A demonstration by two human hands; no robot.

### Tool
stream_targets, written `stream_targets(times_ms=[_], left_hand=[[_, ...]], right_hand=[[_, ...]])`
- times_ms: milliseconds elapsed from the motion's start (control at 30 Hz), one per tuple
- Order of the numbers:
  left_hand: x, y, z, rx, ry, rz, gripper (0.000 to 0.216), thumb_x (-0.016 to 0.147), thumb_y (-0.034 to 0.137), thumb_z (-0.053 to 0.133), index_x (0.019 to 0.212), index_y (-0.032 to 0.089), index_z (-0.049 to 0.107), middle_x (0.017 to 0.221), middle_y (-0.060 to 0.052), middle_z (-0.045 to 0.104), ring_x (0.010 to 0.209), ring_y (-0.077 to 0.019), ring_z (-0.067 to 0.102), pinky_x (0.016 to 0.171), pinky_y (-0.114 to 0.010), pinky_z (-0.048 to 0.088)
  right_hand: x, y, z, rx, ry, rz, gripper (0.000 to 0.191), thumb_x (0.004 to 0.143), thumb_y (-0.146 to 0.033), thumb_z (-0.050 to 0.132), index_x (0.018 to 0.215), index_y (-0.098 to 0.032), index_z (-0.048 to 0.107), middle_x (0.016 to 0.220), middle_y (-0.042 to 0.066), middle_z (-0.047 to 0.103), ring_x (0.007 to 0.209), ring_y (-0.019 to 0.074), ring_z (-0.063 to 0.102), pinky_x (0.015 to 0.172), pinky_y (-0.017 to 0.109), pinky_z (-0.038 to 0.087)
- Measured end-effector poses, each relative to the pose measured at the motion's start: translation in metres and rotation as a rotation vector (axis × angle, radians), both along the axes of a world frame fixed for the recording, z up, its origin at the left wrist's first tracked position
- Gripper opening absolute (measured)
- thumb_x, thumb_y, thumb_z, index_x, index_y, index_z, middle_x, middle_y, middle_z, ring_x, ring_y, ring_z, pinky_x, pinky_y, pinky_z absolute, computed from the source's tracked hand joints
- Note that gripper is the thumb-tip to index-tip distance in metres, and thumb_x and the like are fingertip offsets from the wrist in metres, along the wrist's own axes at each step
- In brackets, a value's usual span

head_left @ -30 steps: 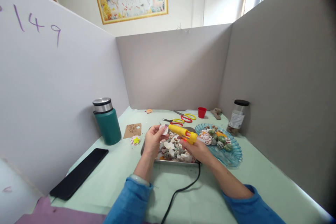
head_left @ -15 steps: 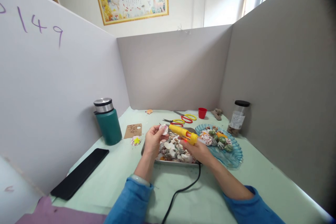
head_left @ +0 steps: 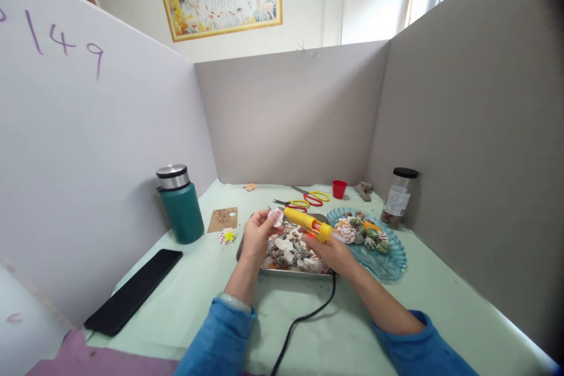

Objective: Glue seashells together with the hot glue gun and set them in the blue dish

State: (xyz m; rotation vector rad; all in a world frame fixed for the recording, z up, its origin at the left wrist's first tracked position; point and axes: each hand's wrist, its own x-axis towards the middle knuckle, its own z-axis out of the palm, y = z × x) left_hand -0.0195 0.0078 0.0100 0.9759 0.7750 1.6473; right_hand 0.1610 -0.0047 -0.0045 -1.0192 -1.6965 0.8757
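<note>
My left hand pinches a small pale shell above a metal tray filled with several mixed shells. My right hand grips a yellow glue gun, its nozzle touching the shell in my left hand. The gun's black cord runs down toward me across the pale green table. A blue glass plate with coloured shells lies just right of the tray.
A green flask stands at the left, with a black phone in front of it. A brown card and a small shell flower lie nearby. Scissors, a red cap and a jar sit further back. Grey partition walls enclose the table.
</note>
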Motion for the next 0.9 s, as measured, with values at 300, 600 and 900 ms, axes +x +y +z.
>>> stream_targets(times_ms=[300,600,900], left_hand=[[-0.0013,0.0009,0.0005,0.002,-0.026,0.038,0.041,0.055,0.034,0.084,0.080,0.013,0.059,0.070,0.002,0.062,0.050,-0.0094,0.060,0.053,-0.024,0.050],[-0.0036,0.0023,0.0012,-0.014,-0.074,0.055,0.041,0.054,0.034,0.084,0.080,0.013,0.060,0.069,0.001,0.062,0.050,-0.0088,0.059,0.054,-0.024,0.049],[-0.0042,0.0025,0.0007,-0.034,-0.125,0.028,0.040,0.053,0.032,0.084,0.080,0.013,0.061,0.069,0.001,0.063,0.050,-0.0079,0.057,0.053,-0.022,0.048]], right_hand=[[0.0009,0.0010,-0.0006,0.058,-0.041,0.001,0.036,0.077,-0.048,0.061,0.079,-0.013,0.067,0.058,-0.001,0.054,0.050,0.0099,0.043,0.046,0.022,0.035],[0.0019,0.0009,-0.0023,0.063,-0.050,0.016,0.033,0.078,-0.048,0.059,0.074,-0.016,0.065,0.055,-0.002,0.052,0.049,0.0097,0.043,0.046,0.021,0.036],[0.0006,-0.0020,0.0014,0.053,-0.038,0.033,0.031,0.078,-0.045,0.060,0.084,-0.015,0.069,0.059,-0.001,0.055,0.050,0.0103,0.046,0.047,0.021,0.039]])
